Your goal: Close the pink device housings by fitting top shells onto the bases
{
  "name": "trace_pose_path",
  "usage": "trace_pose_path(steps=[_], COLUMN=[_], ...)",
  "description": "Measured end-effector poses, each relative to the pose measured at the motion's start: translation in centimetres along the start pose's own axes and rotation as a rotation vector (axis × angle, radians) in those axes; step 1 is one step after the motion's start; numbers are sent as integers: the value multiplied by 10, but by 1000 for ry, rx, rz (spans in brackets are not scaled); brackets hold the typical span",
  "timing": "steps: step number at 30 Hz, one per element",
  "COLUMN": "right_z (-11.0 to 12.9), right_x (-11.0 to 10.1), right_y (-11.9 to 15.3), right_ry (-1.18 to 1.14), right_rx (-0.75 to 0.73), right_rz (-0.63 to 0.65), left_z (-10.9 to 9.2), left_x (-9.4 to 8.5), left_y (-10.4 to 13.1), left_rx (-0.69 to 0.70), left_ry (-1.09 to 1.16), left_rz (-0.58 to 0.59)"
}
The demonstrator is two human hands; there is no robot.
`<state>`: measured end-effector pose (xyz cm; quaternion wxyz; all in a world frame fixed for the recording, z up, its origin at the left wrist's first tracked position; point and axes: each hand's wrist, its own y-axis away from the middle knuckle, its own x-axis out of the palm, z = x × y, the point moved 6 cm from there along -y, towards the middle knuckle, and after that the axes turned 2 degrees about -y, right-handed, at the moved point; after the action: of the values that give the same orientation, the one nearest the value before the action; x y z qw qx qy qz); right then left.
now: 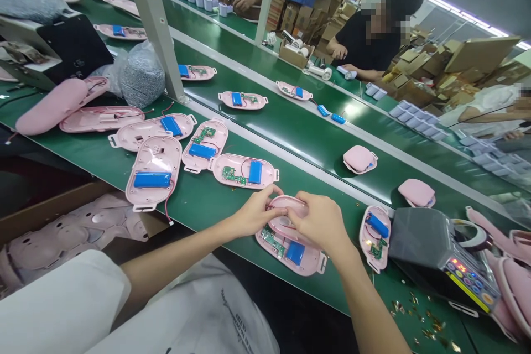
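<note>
Near edge of table [199, 194]: left hand [254, 214] and right hand [322, 219] pinch pink piece [289, 206] over shell [310, 266], battery [295, 253] and board [274, 241] in, not yet closed.

From my end the room looks fairly bright, with white strip lights [456, 9] running across the upper right, a hard patch of glare on the green belt [298, 127], and a highlight on a pink shell [155, 162], while the space under the desk [194, 199] sinks into near-black shadow. I can read the cover [286, 225] well enough, but the far boxes [468, 63] go soft, the wide lens tilts and stretches things toward the edges, and square pixel blocks hide patches at upper right.
</note>
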<state>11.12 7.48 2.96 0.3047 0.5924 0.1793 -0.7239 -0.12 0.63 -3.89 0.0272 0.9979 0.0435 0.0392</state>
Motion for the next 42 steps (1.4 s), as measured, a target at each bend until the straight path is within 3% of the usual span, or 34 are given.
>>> trace_pose_path(steps=[4,10,15,17,21,24,28,32,36,38,39,40,42], right_z=[-2,-8,-14,-13,-11,-10,-19,-20,-17,-30,-48,-75,-142], right_x=[0,-4,-5,-3,-1,-2,0,6,7,2,-2,-5,2], right_y=[7,18,22,23,22,20,16,7,8,23,37,57,115], right_ry=[77,48,3,-13,-37,-56,-124,-149,-271,-467,-580,-698,-900], right_rx=[13,60,110,114,103,81,113,110,68,31,70,176,526], right_rz=[-126,-339,-371,-363,-354,-321,-226,-172,-188,-331,-479,-685,-1150], left_z=[-9,-8,1,-3,-27,-39,-24,-9,-14,-16,-15,-13,-6], left_x=[-3,-6,-1,-3,-13,-8,5,1,3,4,2,-1,-4], left_y=[5,23,39,40,27,7,-19,-26,-23,-24,-26,-28,-35], left_rx=[45,85,336,367,285,234,102,64,92,71,58,33,-1], left_ry=[-140,-507,-838,-902,-796,-570,-300,-281,-357,-371,-375,-386,-405], left_rz=[15,-123,-206,-211,-270,-151,104,89,145,171,153,144,160])
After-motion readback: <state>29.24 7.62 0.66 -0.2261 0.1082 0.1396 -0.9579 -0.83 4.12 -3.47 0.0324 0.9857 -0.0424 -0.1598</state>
